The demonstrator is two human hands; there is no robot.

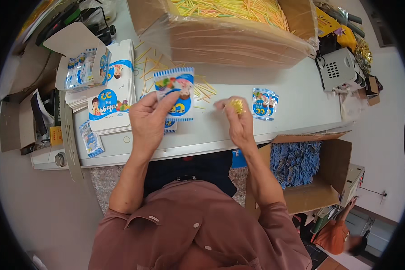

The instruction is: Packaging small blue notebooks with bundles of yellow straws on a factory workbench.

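My left hand (145, 119) pinches a small blue-and-white printed packet (179, 106) by its left side, thumb across its front, holding it upright above the table. Part of another packet (170, 125) shows on the table just below it. To the right, my right hand (241, 130) is closed round a shiny gold crinkled thing (237, 106); its exact kind I cannot make out, and the fingertips are slightly blurred. Beyond that hand, a few similar packets (264, 104) lie overlapping on the table.
A big cardboard box (238, 45) of thin coloured sticks stands at the back, with loose sticks (146, 67) beside it. Flat printed cartons (108, 119) and an open carton (72, 40) of packets sit left. A box (317, 195) of blue strips is lower right; a person (333, 236) is beyond.
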